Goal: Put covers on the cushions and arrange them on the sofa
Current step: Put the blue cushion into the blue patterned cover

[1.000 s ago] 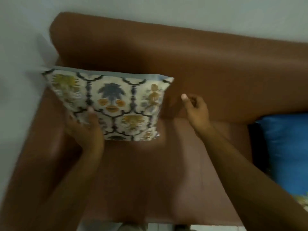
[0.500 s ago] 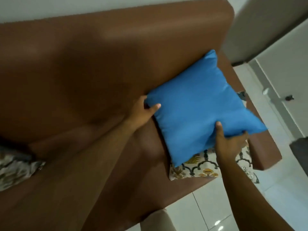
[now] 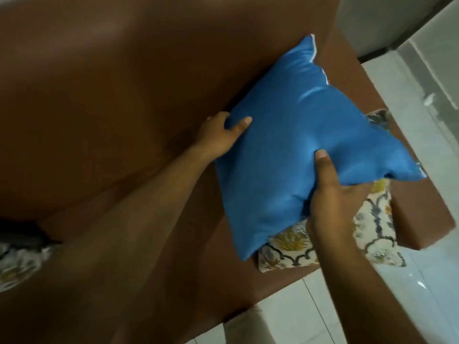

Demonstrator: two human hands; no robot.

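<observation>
A plain blue cushion (image 3: pixel 295 142) leans tilted against the backrest of the brown sofa (image 3: pixel 111 95) near its right end. My left hand (image 3: pixel 221 134) grips the cushion's left corner, thumb on the front. My right hand (image 3: pixel 332 194) clasps its lower edge, thumb pressed into the fabric. Beneath the blue cushion lies a floral patterned cushion (image 3: pixel 372 227), flat on the seat and partly hidden. A second patterned cushion (image 3: pixel 17 264) shows at the left edge of the view, blurred.
The sofa's right armrest (image 3: pixel 422 219) stands just beyond the cushions. White floor tiles (image 3: pixel 323 306) run along the sofa's front and right side. A pale wall and door frame (image 3: pixel 397 21) rise at the upper right.
My view swung from the sofa's left end to its right end. My left hand let go of the patterned cushion there, and both hands took the blue cushion, which has since risen slightly.
</observation>
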